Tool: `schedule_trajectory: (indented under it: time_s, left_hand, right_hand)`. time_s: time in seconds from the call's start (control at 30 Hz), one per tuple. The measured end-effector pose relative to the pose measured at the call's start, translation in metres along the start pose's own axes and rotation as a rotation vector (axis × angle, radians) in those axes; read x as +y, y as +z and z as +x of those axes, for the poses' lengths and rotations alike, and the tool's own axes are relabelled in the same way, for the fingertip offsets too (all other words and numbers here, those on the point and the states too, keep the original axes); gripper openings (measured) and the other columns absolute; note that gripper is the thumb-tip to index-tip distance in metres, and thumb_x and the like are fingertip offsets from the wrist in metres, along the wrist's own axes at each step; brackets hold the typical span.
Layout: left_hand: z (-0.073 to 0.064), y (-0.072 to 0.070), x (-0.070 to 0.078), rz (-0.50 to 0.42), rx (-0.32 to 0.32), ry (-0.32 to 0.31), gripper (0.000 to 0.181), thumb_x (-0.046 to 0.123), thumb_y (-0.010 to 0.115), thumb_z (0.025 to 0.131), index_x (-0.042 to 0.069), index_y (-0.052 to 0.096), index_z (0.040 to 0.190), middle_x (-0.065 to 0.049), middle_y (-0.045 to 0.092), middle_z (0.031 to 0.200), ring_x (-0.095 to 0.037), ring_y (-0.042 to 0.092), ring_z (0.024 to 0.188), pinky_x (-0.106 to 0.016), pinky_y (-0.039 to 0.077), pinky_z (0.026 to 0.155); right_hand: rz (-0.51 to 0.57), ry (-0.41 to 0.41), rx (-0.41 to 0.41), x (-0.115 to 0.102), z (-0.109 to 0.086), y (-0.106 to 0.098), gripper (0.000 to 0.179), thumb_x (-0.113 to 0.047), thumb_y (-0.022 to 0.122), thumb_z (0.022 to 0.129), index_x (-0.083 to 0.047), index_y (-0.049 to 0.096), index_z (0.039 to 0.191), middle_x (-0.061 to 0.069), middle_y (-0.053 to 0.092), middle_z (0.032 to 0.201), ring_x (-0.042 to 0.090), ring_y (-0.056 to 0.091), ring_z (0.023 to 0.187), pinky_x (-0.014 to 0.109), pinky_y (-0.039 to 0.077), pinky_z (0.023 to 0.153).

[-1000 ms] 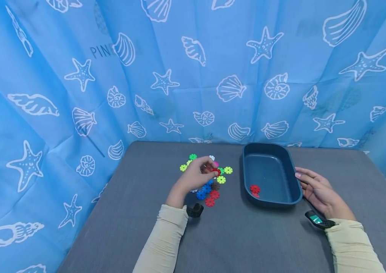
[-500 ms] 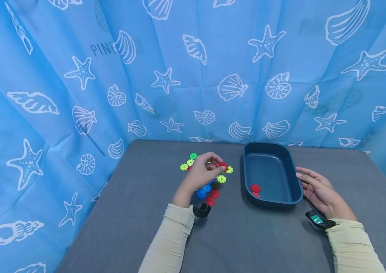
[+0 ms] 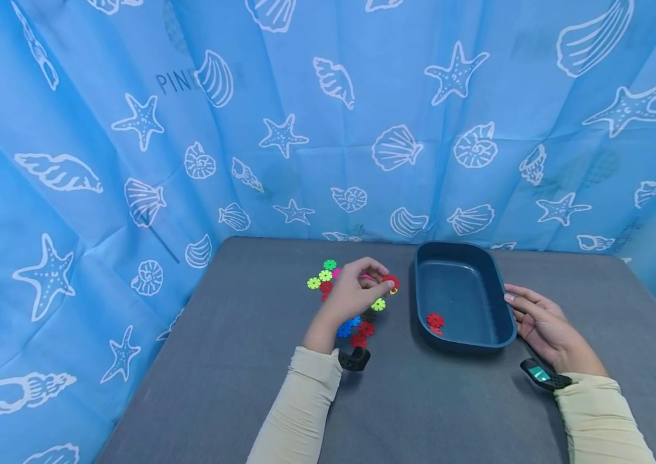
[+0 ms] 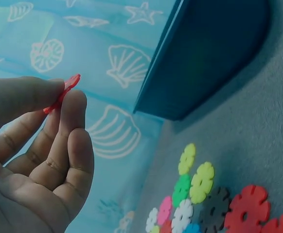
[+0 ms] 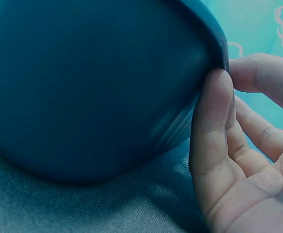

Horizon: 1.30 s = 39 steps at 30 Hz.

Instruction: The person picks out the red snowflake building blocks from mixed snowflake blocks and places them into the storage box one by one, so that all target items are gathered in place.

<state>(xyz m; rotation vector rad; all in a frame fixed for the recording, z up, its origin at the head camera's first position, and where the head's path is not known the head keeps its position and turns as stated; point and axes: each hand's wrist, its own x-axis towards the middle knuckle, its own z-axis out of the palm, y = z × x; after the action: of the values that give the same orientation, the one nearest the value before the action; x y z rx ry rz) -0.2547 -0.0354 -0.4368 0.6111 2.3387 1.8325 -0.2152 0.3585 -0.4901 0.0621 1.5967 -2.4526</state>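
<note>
In the head view my left hand [image 3: 354,293] pinches a red notched plastic disc [image 3: 391,282] between thumb and fingers. The left wrist view shows this red disc [image 4: 62,93] edge-on, above the table. Beneath and around that hand lie several discs, among them a yellow disc [image 3: 378,304], a green disc [image 3: 330,265] and a red disc [image 3: 366,329]; the hand hides part of the group. My right hand [image 3: 548,328] holds the right rim of a dark blue bin [image 3: 461,345] with thumb and finger. Red discs [image 3: 435,321] lie inside the bin's near left corner.
A grey cloth covers the table [image 3: 218,361]. Behind it hangs a blue curtain [image 3: 316,154] with white shells and starfish. The bin's left wall [image 4: 204,58] rises beyond my left hand in the left wrist view.
My left hand has moved right toward the bin with the red disc, uncovering some discs on the left of the group. The right hand stays at the bin's rim.
</note>
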Motion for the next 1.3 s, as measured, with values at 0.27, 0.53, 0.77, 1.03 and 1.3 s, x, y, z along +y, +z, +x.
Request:
schedule_trajectory:
  time_s: [0.27,0.53,0.77,1.03,1.3]
  left_hand:
    - [0.004,0.010,0.001,-0.047,-0.015,-0.019,0.016,0.016,0.074,0.100,0.011,0.068,0.114,-0.005,0.070,0.106,-0.025,0.078,0.091,-0.028,0.056,0.071]
    - [0.007,0.020,0.003,-0.060,0.001,-0.041,0.015,0.018,0.074,0.101,0.012,0.069,0.114,-0.003,0.070,0.106,-0.033,0.078,0.096,-0.029,0.057,0.078]
    - [0.005,0.029,0.000,-0.071,0.030,-0.077,0.013,0.021,0.076,0.100,0.018,0.069,0.109,0.001,0.070,0.102,-0.038,0.077,0.099,-0.029,0.058,0.081]
    - [0.007,0.036,-0.005,-0.110,-0.001,-0.052,0.014,0.020,0.077,0.099,0.015,0.070,0.110,0.000,0.070,0.101,-0.043,0.076,0.100,-0.028,0.059,0.080]
    - [0.008,0.036,-0.009,-0.100,-0.001,-0.042,0.015,0.021,0.077,0.099,0.014,0.070,0.111,0.001,0.071,0.101,-0.036,0.078,0.096,-0.026,0.060,0.080]
  right_hand:
    - [0.005,-0.010,-0.009,-0.001,0.000,0.000,0.024,-0.010,0.056,0.110,-0.022,0.074,0.120,-0.004,0.078,0.109,0.011,0.075,0.093,0.030,0.063,0.077]
    - [-0.004,-0.015,-0.007,-0.001,0.002,-0.001,0.024,-0.011,0.056,0.110,-0.023,0.074,0.121,-0.004,0.078,0.110,0.011,0.075,0.094,0.030,0.063,0.076]
    - [-0.011,-0.006,-0.011,0.001,0.002,-0.001,0.025,-0.010,0.055,0.111,-0.025,0.073,0.121,-0.005,0.078,0.112,0.011,0.075,0.096,0.030,0.063,0.077]
    - [0.001,-0.022,-0.025,0.000,0.002,-0.003,0.028,-0.008,0.052,0.111,-0.024,0.073,0.122,-0.004,0.078,0.112,0.011,0.075,0.095,0.030,0.062,0.076]
    - [0.010,-0.014,-0.025,0.001,0.003,-0.002,0.027,-0.008,0.053,0.111,-0.022,0.074,0.122,-0.004,0.079,0.112,0.012,0.075,0.096,0.030,0.063,0.077]
